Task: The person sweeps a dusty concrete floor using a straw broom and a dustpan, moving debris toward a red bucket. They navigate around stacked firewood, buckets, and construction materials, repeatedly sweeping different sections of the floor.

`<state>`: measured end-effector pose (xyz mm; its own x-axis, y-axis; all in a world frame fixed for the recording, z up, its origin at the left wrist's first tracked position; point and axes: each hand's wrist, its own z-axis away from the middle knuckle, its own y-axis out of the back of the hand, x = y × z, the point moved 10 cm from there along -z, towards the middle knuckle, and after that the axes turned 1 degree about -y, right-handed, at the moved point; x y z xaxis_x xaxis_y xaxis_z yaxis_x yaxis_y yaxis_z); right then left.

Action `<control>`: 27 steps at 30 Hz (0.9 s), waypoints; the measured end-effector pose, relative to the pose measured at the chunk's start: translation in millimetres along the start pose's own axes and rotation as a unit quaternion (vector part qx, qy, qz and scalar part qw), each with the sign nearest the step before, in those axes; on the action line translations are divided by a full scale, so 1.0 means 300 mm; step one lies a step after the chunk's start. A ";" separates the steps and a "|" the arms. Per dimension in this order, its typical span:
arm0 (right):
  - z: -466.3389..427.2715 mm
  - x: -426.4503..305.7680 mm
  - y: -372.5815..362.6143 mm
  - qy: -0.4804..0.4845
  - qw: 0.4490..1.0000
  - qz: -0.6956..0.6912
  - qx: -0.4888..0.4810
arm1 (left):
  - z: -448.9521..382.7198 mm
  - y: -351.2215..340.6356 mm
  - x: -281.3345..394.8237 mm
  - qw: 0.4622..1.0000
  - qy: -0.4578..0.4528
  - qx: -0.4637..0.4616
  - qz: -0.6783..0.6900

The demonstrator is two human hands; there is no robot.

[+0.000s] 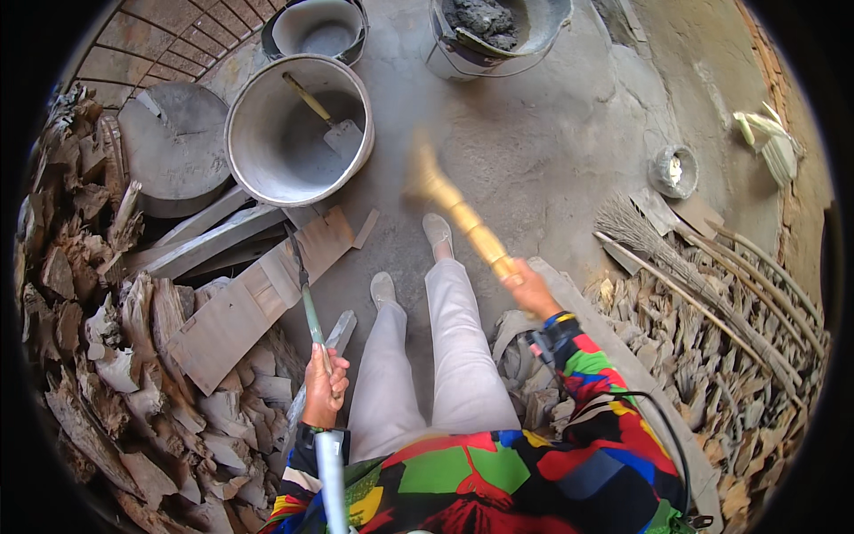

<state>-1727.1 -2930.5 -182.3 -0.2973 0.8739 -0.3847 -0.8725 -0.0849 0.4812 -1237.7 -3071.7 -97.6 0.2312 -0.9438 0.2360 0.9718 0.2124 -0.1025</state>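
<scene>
My right hand (534, 290) grips the wrapped yellow handle of a short straw hand broom (477, 230), whose head is blurred above the concrete floor, just beyond my shoes. In my left hand (325, 387) is a long-handled tool (310, 307) with a pale green shaft and a dark, narrow metal end. That end lies over a wooden board (267, 297) in the view; I cannot tell whether they touch. Past it stands a large round tub (243, 150), with a trowel (343, 135) resting inside.
Split firewood is heaped at left (133, 400) and right (667, 334). A twig broom (667, 253) and poles lie across the right heap. Farther off are a bucket of dark wet material (460, 63), another bucket (317, 37), a round lid-like disc (173, 147) and a small bowl (687, 180).
</scene>
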 end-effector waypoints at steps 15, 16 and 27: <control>0.009 0.239 0.006 -0.025 0.986 -0.061 0.153 | 0.069 0.187 -0.053 0.991 0.016 -0.011 -0.134; 0.029 0.212 -0.076 0.019 0.991 -0.065 0.111 | 0.069 0.172 -0.064 0.990 0.017 -0.017 -0.142; 0.648 0.558 -0.316 -0.173 0.942 -0.220 0.185 | 0.231 -0.056 -0.056 0.948 0.021 -0.039 -0.315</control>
<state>-1618.8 -2683.2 -139.1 0.2615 0.8951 -0.3611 -0.6684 0.4379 0.6013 -1254.6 -3041.8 -32.8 -0.3981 -0.8862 0.2367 0.9093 -0.4154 -0.0256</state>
